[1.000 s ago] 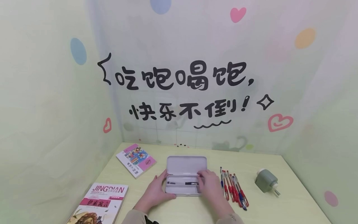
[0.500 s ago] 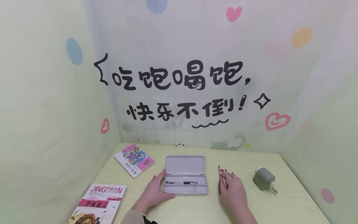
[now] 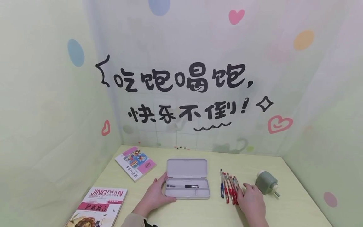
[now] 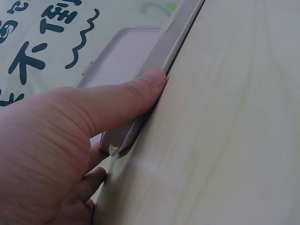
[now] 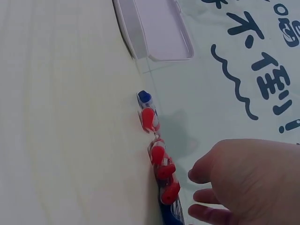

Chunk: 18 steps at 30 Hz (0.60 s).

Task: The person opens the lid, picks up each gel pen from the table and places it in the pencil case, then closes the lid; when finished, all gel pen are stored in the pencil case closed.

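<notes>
An open pale lilac pencil case (image 3: 187,167) lies on the table, its lid tilted back. Inside its longer compartment is a pen (image 3: 192,186) with a black grip. My left hand (image 3: 155,196) holds the case at its left end, thumb along the front edge and fingers round the side, as the left wrist view also shows. To the right of the case lie several pens (image 3: 227,189) with red and blue caps, side by side. At the right end of this row is my right hand (image 3: 252,200), fingers loosely bent and parted, close over the last pens and partly hiding them.
A grey-green device with a crank (image 3: 266,183), perhaps a pencil sharpener, stands right of my right hand. On the left are a small pink-and-white book (image 3: 135,164) and a larger book (image 3: 97,206). A printed curtain (image 3: 181,63) encloses the table's back and sides.
My right hand has left the pencil case, passed over the pens and moved to the right end of their row, uncovering the pen inside the case. My left hand stays at the case.
</notes>
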Tool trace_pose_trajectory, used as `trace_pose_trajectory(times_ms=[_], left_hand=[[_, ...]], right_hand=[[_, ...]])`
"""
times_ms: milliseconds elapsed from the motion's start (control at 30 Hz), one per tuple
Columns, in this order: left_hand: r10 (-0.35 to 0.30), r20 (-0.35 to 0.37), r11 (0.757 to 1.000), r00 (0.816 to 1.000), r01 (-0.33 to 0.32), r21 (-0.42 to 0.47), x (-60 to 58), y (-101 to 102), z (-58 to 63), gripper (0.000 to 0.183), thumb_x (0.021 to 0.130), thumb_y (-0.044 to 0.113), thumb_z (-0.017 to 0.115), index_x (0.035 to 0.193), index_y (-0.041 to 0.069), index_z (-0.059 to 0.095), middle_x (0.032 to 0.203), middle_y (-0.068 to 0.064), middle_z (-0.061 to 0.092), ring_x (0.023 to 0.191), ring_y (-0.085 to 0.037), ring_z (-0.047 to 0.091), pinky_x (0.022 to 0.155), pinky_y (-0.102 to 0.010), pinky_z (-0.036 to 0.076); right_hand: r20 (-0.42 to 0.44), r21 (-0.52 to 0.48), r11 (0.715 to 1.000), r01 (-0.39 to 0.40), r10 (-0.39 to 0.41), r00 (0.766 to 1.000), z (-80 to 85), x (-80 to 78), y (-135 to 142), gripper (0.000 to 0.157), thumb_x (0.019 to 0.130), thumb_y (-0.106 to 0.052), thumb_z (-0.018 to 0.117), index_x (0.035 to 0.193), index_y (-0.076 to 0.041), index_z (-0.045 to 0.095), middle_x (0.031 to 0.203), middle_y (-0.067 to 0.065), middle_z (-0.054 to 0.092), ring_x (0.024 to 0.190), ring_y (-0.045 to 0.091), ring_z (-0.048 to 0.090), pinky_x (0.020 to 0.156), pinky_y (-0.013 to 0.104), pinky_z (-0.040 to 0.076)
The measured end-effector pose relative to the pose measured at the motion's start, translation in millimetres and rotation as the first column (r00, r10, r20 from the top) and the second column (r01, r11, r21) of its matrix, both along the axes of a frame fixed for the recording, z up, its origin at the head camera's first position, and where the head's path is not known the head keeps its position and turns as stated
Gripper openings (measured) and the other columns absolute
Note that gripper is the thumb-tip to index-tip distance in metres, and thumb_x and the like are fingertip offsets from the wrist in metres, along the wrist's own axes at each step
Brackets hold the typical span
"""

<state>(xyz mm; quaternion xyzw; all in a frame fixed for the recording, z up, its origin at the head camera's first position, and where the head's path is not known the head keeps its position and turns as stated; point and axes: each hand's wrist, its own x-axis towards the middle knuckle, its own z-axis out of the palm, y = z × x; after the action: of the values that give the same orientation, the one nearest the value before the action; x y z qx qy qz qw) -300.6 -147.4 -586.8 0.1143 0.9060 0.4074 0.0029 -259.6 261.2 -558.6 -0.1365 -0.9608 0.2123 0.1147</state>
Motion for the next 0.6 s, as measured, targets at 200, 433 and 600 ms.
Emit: trace_pose_trajectory(times_ms=[200,433,600], left_hand=[[-0.001,0.0,1.0,1.0,0.001,0.005,1.2,0.1,0.7,0.136,0.066,0.051,0.102,0.175,0.013,0.03,0.174,-0.016,0.045,0.16,-0.065,0.028,0.134,-0.077,0.022],[0.008,0.009,1.0,1.0,-0.008,-0.001,0.3,0.6,0.5,0.135,0.066,0.051,0.102,0.175,0.014,0.031,0.174,-0.014,0.046,0.161,-0.065,0.027,0.133,-0.077,0.023],[0.008,0.01,1.0,1.0,-0.008,-0.004,-1.0,-0.1,-2.1,0.136,0.066,0.052,0.102,0.175,0.014,0.03,0.174,-0.014,0.047,0.161,-0.064,0.028,0.134,-0.076,0.023]], right_hand=[[0.119,0.014,1.0,0.015,-0.016,0.993,-0.1,-0.7,3.5,0.052,0.105,-0.026,0.062,0.139,0.014,0.063,0.136,0.045,0.059,0.117,0.06,0.064,0.099,0.073,0.059],[0.135,0.025,1.0,-0.014,0.011,0.991,-1.0,-1.6,5.8,0.043,0.105,-0.021,0.061,0.13,0.012,0.069,0.117,0.037,0.068,0.101,0.049,0.07,0.086,0.067,0.064],[0.157,0.005,1.0,-0.013,0.013,0.988,-2.4,-4.9,5.1,0.038,0.105,-0.019,0.062,0.127,0.01,0.072,0.105,0.028,0.071,0.092,0.039,0.071,0.08,0.06,0.064]])
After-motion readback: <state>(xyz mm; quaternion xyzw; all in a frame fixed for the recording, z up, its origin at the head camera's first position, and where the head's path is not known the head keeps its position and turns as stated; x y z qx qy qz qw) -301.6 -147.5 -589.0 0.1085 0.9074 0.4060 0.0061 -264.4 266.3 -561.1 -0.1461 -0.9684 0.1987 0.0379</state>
